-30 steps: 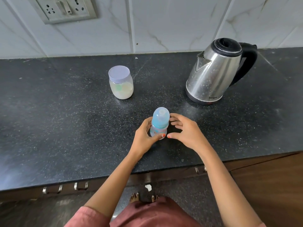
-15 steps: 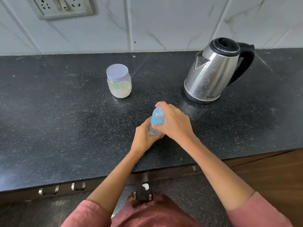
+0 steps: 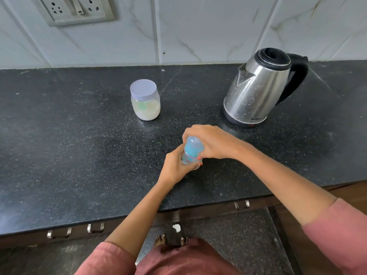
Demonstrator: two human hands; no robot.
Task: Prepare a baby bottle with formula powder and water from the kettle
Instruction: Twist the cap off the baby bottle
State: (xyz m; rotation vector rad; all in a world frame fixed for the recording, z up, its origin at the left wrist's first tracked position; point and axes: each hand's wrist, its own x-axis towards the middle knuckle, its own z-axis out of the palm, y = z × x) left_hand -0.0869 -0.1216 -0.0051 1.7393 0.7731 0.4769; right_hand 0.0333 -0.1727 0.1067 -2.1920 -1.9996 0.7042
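A small clear baby bottle (image 3: 190, 158) with a blue cap (image 3: 193, 146) stands near the middle of the black counter (image 3: 79, 155). My left hand (image 3: 175, 164) grips its lower body from the left. My right hand (image 3: 212, 140) is wrapped over the blue cap from above and the right. A clear jar of pale formula powder (image 3: 146, 108) with a lilac lid stands behind and to the left. A steel kettle (image 3: 256, 90) with a black lid and handle stands at the back right, its spout facing left.
A tiled wall runs behind the counter, with a socket plate (image 3: 77, 8) at the upper left. The counter's front edge crosses below my forearms, with drawer handles (image 3: 95, 228) under it. Bare feet show on the floor.
My right hand went from beside the bottle to gripping its blue cap from above. The left hand has stayed on the bottle's body.
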